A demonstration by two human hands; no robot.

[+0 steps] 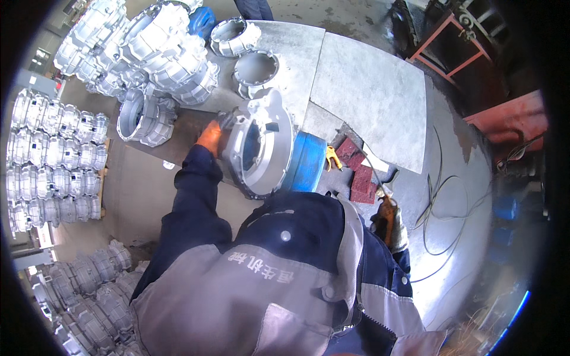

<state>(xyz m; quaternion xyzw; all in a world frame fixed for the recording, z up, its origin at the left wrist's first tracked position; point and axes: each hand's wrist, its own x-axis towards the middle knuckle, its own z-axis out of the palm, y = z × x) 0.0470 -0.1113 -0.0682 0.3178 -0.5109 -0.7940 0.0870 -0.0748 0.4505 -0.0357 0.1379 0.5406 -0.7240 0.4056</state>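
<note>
Gripping the silver housing (282,157) by its rim with the fingers of the left hand (210,137), likely to steady it upright beside the blue drum (307,166), while clasping a thin rod-like tool (373,171) in the right hand (386,221).

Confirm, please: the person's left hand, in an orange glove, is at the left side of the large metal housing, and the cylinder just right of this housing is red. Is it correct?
Not quite: the head view shows that the cylinder is blue, not red. The left hand, orange-gloved, is indeed at the housing's left side.
</note>
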